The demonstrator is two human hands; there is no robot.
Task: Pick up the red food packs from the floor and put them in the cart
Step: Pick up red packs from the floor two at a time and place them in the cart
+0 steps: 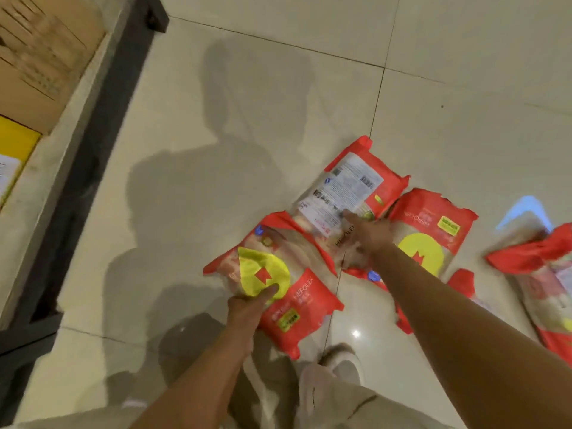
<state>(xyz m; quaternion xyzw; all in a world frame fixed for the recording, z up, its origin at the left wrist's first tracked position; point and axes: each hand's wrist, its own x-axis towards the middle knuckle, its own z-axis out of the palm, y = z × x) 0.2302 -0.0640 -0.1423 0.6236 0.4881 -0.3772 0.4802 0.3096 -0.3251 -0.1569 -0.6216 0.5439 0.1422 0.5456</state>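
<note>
The left hand (247, 305) grips a red food pack (288, 292) at its near-left edge. The thumb is curled on top of the yellow circle; the other fingers are under the pack & hidden. This pack lies slanted, far end toward the upper left, near corner close to a light shoe (343, 360). I cannot tell if it is lifted off the floor (247, 88) or touching it. The right hand (368, 239) is stretched further out, to the right of this pack, above the place where several packs meet. Its forefinger points forward and the tip touches the white label of a second pack (349, 184), which lies back side up just beyond the hand. The hand is blurred, so I cannot tell whether it grasps sth. or is loose. A third pack (433, 230), front up w/ a yellow circle, lies just right of the right hand, partly under the forearm. A fourth pack (544, 274) lies further right at the picture edge, also blurred. At the far left is a grey platform (58, 150) w/ a dark frame, carrying cardboard boxes (40, 57) & a yellow box (15, 144), well apart from the packs.
</note>
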